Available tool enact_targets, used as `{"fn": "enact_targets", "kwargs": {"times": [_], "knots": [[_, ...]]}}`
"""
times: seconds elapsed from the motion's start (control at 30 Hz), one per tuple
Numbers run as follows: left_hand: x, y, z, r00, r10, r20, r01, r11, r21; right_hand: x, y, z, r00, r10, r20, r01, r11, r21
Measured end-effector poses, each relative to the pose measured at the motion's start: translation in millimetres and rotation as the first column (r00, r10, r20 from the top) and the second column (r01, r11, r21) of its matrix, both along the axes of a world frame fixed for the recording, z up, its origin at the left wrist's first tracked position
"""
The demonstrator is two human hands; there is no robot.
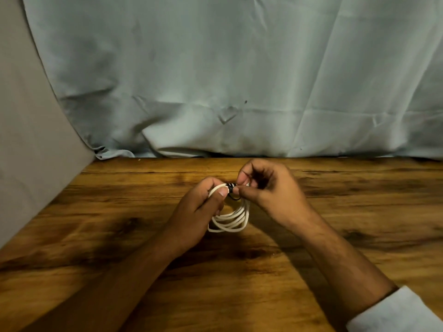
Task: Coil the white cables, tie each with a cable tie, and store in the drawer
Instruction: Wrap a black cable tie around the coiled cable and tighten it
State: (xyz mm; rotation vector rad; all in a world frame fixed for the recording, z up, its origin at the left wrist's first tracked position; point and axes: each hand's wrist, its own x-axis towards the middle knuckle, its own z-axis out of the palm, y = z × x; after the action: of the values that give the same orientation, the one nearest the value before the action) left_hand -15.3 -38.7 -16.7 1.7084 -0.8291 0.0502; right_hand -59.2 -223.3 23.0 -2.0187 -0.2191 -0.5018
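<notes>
Head view is showing a wrinkled pale blue-grey cloth backdrop (pixel 215 68) hanging behind a brown wood-grain table (pixel 96 236). Above the table's middle, the left hand (pixel 199 212) is curling fingers and thumb round one side of a coiled white cable (pixel 233 221), while the right hand (pixel 268 190) is pinching the coil's top between thumb and forefinger. The loops are hanging between both hands, and a thin black cable tie (pixel 230 188) is wrapping the bundle where the fingertips are meeting.
</notes>
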Motion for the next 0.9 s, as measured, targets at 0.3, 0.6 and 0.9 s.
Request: {"fn": "enact_targets", "kwargs": {"times": [0.3,0.6,0.9], "knots": [[1.3,1.8,3.4,0.998,-0.057,0.008,0.057,0.998,-0.009,-2.0,-9.3,-8.2,0.943,0.256,-0.214,-0.166,0.915,0.367],[4.8,1.1,-2.9,0.993,0.069,0.097,-0.075,0.996,0.054,1.3,2.2,-20.5,0.975,0.207,-0.079,-0.152,0.885,0.44],[6.1,0.4,0.0,0.942,0.16,0.295,-0.179,0.983,0.038,-1.8,2.7,-13.5,0.975,0.209,-0.075,-0.16,0.896,0.414]]}}
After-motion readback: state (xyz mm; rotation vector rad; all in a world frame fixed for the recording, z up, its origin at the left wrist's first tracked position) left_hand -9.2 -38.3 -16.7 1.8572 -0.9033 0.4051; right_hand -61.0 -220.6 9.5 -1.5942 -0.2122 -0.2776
